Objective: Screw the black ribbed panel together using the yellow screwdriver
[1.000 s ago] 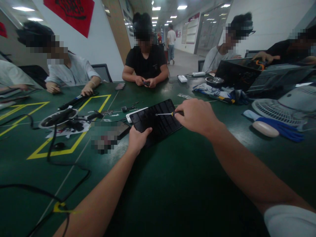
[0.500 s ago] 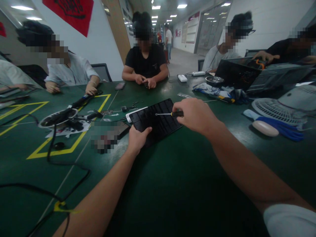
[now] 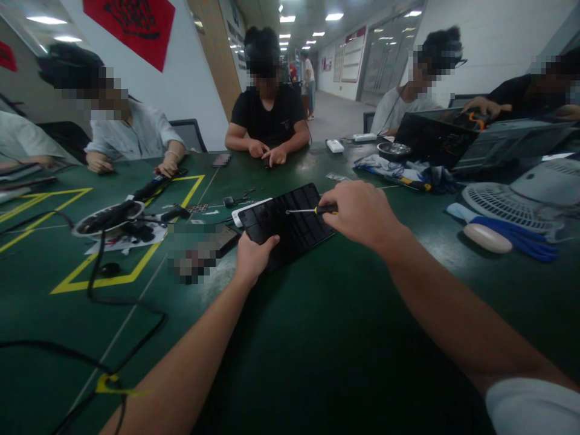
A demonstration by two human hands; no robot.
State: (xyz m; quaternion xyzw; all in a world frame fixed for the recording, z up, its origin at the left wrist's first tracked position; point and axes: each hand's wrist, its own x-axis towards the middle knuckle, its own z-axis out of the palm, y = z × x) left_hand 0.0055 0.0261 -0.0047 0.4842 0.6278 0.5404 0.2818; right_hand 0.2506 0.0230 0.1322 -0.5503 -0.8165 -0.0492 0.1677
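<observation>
We find the right hand (image 3: pixel 360 212) closed around a small screwdriver (image 3: pixel 312 210), its tip over the black panel (image 3: pixel 286 222). The left hand (image 3: pixel 252 255) clamps the panel's near edge against the green table (image 3: pixel 317 338). We advise keeping the shaft square and that edge pinned.

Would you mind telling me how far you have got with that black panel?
Done: a few small loose parts lie beyond the panel. In hand: the left hand steadies the black panel while the right hand holds a screwdriver to it. Left: the panel lies whole on the table.
</observation>
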